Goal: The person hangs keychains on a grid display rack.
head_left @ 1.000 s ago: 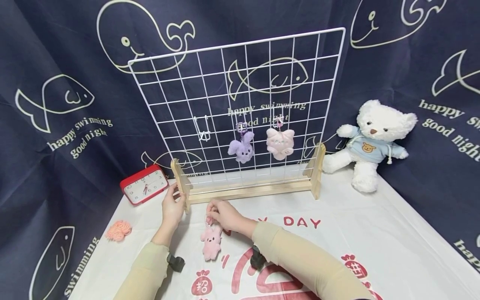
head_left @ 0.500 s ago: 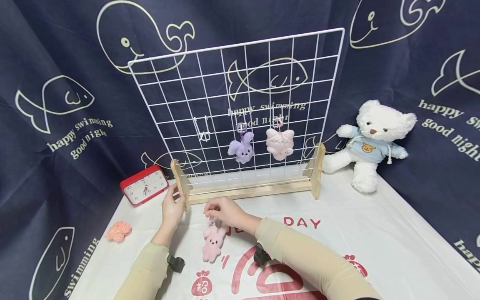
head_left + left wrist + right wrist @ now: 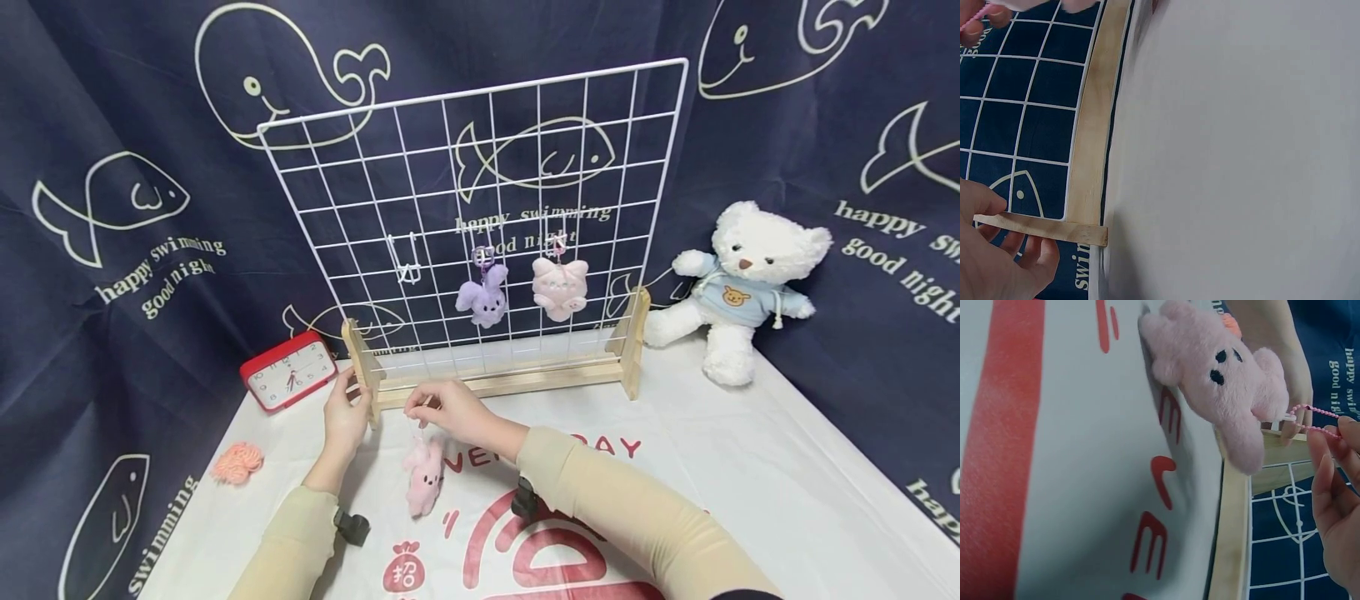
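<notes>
My right hand [image 3: 453,410] pinches the pink bead chain [image 3: 1316,409] of a pink plush bunny keychain [image 3: 425,483]. The plush hangs below the fingertips, over the tabletop in front of the rack. With thumb and fingers on opposite sides, my left hand [image 3: 1013,253] grips the left wooden foot [image 3: 1054,229] of the stand. A white wire grid [image 3: 480,92] rises from this stand. On its left side a white hook [image 3: 408,271] carries nothing. A purple plush bunny [image 3: 483,302] hangs at the middle, and a pale pink plush cat [image 3: 560,289] to its right.
A red alarm clock [image 3: 292,371] stands just left of my left hand. Coral yarn [image 3: 237,462] lies near the table's left edge. At the right sits a white teddy bear [image 3: 738,287] in a blue top. A dark patterned cloth [image 3: 112,333] hangs behind everything.
My right hand has risen a little toward the rack, lifting the chain. The pink plush bunny has swung and turned partly sideways. My left hand stays on the stand.
</notes>
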### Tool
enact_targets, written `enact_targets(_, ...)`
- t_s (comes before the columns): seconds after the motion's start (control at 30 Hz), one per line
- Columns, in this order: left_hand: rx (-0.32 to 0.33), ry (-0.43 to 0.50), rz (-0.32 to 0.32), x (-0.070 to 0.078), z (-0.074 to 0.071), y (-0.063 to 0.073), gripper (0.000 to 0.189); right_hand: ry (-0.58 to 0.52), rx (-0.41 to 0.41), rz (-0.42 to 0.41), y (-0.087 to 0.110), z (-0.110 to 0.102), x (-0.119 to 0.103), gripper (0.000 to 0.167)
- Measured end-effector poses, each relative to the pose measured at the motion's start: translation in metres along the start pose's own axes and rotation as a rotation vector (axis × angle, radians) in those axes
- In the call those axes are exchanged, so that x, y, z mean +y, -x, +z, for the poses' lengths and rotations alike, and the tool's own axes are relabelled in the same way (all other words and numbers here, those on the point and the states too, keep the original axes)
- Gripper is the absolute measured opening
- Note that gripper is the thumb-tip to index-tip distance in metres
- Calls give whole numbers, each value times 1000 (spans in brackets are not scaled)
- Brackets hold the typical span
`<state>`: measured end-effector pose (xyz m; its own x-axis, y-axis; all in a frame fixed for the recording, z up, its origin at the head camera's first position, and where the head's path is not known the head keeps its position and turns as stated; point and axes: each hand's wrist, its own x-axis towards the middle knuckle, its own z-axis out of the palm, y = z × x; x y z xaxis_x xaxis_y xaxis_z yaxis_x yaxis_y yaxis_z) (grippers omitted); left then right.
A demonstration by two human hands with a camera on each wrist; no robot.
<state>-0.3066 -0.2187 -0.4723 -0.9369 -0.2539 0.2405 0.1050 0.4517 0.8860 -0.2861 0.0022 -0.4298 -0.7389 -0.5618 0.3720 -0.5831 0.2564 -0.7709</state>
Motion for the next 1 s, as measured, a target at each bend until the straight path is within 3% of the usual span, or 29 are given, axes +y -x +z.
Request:
enact_targets(0.57,-13,5,-13,0,-1,0,51,-10,69,-29,-14,-21,-19,6)
enact_targets(1.0,6,-3,8,1,-1,1,49,-6,212,-118,-29,-41,-29,4)
